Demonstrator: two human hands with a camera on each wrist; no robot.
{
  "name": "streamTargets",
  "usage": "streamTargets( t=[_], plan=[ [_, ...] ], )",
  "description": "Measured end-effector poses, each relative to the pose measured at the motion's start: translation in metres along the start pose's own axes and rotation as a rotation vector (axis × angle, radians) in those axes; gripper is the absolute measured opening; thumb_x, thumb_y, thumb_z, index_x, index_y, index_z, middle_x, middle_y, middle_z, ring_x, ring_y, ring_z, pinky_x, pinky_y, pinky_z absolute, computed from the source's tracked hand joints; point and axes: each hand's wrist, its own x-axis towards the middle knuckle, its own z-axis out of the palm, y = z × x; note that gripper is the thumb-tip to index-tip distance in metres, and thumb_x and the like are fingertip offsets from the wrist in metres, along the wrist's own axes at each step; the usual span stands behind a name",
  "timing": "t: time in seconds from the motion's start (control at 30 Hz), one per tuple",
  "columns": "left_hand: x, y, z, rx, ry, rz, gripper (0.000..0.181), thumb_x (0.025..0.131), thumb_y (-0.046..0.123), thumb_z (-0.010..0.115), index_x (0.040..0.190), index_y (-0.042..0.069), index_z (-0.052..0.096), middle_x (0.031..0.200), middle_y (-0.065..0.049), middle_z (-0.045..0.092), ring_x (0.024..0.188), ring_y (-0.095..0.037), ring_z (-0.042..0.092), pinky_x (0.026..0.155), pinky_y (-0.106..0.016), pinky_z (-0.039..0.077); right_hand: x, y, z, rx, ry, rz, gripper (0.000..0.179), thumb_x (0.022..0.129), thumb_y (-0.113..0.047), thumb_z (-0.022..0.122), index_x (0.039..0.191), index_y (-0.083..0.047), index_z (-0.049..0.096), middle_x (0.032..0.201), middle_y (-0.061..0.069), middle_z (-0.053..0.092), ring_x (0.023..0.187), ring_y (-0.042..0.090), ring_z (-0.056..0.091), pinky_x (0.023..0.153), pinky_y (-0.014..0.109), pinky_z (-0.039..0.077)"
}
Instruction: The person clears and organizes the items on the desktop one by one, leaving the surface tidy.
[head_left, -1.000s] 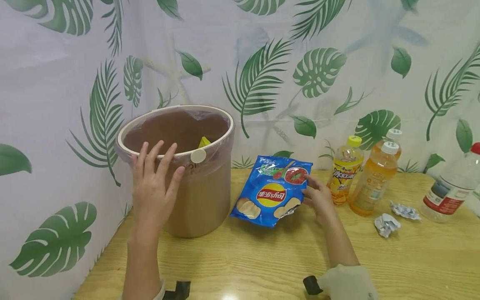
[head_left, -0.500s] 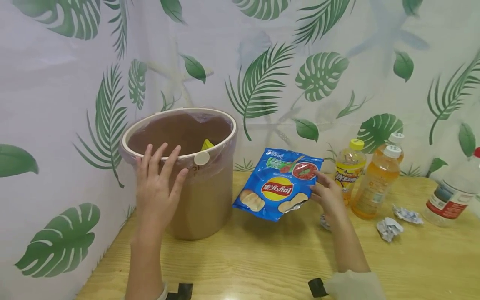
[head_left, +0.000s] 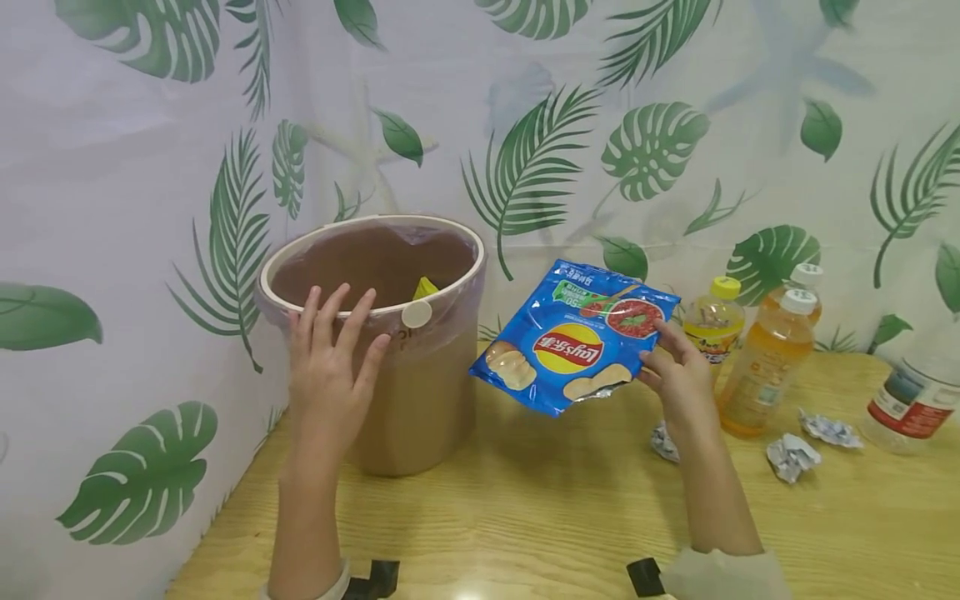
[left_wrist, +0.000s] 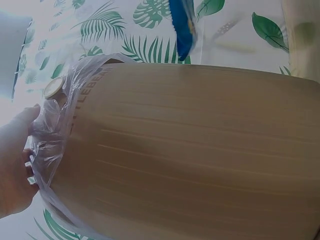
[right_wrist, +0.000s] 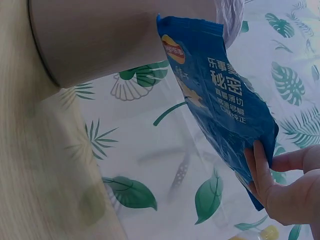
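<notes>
My right hand pinches the right edge of a blue Lay's chip bag and holds it tilted above the table. In the right wrist view, thumb and fingers press both sides of the chip bag near one end. My left hand rests with straight, spread fingers against the front rim of a brown waste bin, which has a clear plastic liner folded over its rim. The left wrist view has the left hand touching the lined edge. Something yellow shows inside the bin.
On the right stand a yellow-capped drink bottle, two white-capped orange drink bottles, one being this nearer bottle, and a clear bottle with a red label. Crumpled paper balls lie nearby. A leaf-patterned sheet backs the wooden table.
My right hand has lifted the chip bag off the table, up and slightly rightward in view. A paper ball behind the right forearm has come into sight. My left hand stays at the rim.
</notes>
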Motion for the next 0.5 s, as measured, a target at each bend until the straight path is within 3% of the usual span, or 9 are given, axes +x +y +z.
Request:
streamTargets(
  t=[0.17,0.5],
  plan=[
    [0.000,0.001,0.002,-0.006,0.009,0.005,0.054,0.097,0.049,0.030,0.133,0.013,0.048,0.138,-0.013,0.037,0.135,-0.028,0.015,0.110,-0.045,0.003,-0.004,-0.008,0.000,0.057,0.016,-0.010,0.055,0.094,0.001,0.042,0.145,-0.008,0.024,0.141,0.017,0.026,0.083,0.007,0.056,0.072,0.016,0.050],
    [0.001,0.001,0.002,-0.022,0.035,0.011,0.055,0.097,0.049,0.030,0.133,0.012,0.049,0.137,-0.014,0.039,0.135,-0.030,0.017,0.110,-0.046,0.005,-0.004,-0.029,-0.003,0.016,0.061,-0.035,0.054,0.095,-0.002,0.045,0.145,-0.011,0.028,0.141,0.016,0.027,0.086,0.009,0.055,0.072,0.015,0.050]
  ],
)
